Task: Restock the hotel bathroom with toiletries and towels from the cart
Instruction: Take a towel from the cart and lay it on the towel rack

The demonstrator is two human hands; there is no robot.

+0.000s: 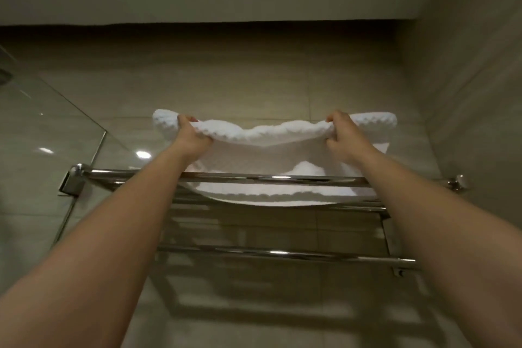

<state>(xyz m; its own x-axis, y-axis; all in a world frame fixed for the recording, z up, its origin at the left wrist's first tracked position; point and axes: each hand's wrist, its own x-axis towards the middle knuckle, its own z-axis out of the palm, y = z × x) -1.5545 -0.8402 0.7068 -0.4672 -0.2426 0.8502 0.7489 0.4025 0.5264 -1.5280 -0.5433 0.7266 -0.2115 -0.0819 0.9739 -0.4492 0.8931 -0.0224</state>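
Overhead, one white folded towel (271, 147), waffle-textured, is held above the top tier of a chrome wall rack (254, 178); its lower fold sags onto the rack's upper rails near the rack's middle and right part, while its upper edge is lifted clear, close to the tiled wall (226, 79). Left hand (193, 135): fingers curled tight around the towel's upper edge toward its left corner, thumb under the fold, the corner itself sticking out past the hand. Right hand (346, 138): fingers pinched closed on the same upper edge toward its right corner, that corner likewise projecting beyond the grip. The edge between the two hands dips slightly. Both bare forearms reach up from the lower corners of the view. Rack: several horizontal polished bars, a front upper rail, and a lower bar (282, 253) beneath, well apart from the towel and bare. Glass panel (42, 127) with a metal clamp (73, 181) stands at the rack's left end. A second tiled wall meets the first at the right.
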